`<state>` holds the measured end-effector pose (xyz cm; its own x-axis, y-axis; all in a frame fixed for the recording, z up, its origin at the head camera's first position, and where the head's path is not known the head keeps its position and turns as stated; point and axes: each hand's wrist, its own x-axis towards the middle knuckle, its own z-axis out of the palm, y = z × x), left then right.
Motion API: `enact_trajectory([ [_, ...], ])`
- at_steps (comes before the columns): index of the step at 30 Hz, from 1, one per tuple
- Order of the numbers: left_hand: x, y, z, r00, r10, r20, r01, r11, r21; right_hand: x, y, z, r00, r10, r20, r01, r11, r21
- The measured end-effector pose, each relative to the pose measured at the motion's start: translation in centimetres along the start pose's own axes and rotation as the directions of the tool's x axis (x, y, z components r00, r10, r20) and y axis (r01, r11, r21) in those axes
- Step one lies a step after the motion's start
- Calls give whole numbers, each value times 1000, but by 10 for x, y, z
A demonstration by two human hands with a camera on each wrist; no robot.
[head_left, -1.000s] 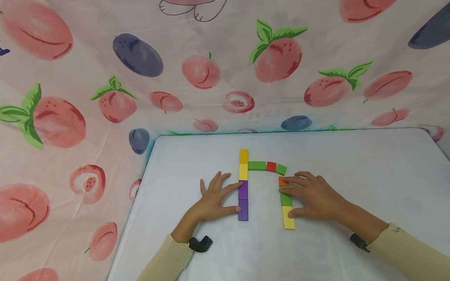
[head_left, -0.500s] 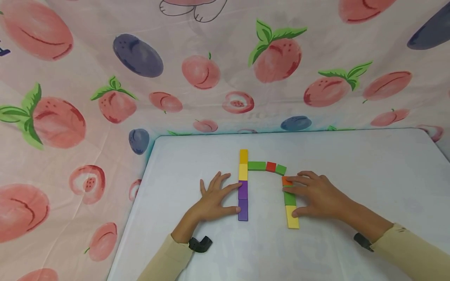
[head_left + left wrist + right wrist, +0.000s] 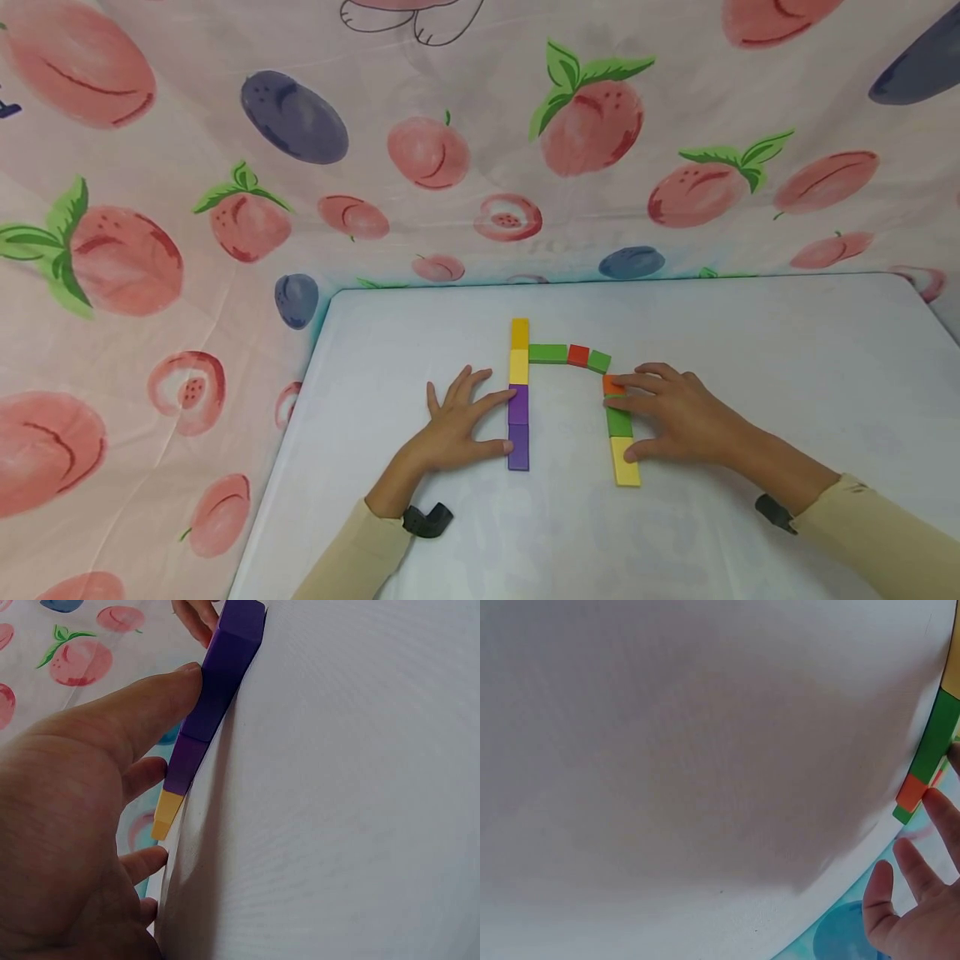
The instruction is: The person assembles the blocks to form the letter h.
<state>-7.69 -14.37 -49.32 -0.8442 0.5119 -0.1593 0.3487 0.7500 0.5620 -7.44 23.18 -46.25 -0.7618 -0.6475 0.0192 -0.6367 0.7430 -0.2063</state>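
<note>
Altogether ten blocks (image 3: pixel 519 369) lie on the table (image 3: pixel 750 375), both hands (image 3: pixel 457 425) flat with fingers straight against them.

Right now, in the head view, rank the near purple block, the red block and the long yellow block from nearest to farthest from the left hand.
1. Near purple block, touched by the left hand, at the column's near end.
2. Red block, in the far row, to the right.
3. Long yellow block, under the right hand's thumb, in the right column.

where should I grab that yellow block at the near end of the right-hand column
Pinch the yellow block across its two long sides, coming from above: it lies flat, its far end butts the green block, and the right hand already touches its right edge.
</note>
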Motion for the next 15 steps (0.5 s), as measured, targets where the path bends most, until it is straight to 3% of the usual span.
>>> enact_trajectory([
  [15, 0, 0, 0, 1000, -3, 3, 3, 1000, 11, 3, 1, 1, 1000, 8, 13, -9, 1000, 10],
])
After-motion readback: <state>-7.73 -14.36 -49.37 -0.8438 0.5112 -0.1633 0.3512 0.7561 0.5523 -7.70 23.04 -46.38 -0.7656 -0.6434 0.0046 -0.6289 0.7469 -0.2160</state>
